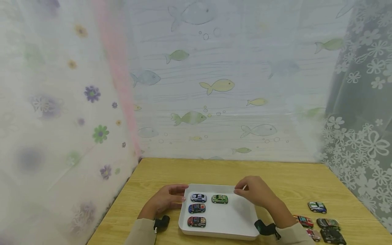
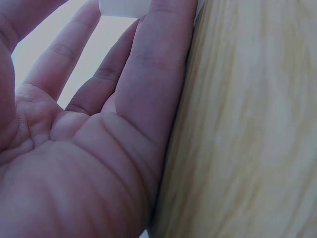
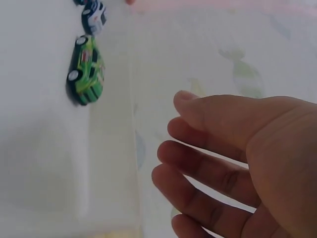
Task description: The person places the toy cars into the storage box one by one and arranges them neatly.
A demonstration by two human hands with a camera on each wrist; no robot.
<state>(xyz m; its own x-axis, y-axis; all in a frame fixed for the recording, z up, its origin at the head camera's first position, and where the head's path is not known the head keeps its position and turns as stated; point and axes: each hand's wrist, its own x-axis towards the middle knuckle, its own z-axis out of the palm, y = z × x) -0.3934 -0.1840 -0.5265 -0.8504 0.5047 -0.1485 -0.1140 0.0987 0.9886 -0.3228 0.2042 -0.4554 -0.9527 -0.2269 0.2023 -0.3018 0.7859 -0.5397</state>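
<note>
White tray [image 1: 229, 217] on the table [image 1: 275, 173], and look: left hand [image 1: 165, 200] at its ten o'clock, fingers stretched straight against the side, tips partly cut off in the left wrist view! Right hand [image 1: 256, 192] at two o'clock, fingers loosely bent, thumb apart, holding nothing; whether it touches the tray, can't tell. Inside, green car [image 1: 219, 199] at twelve, three other cars [image 1: 197, 208] down from ten to eight. Out at four o'clock, five more cars [image 1: 328, 224], two partly hidden by the right sleeve [image 1: 294, 235].
</note>
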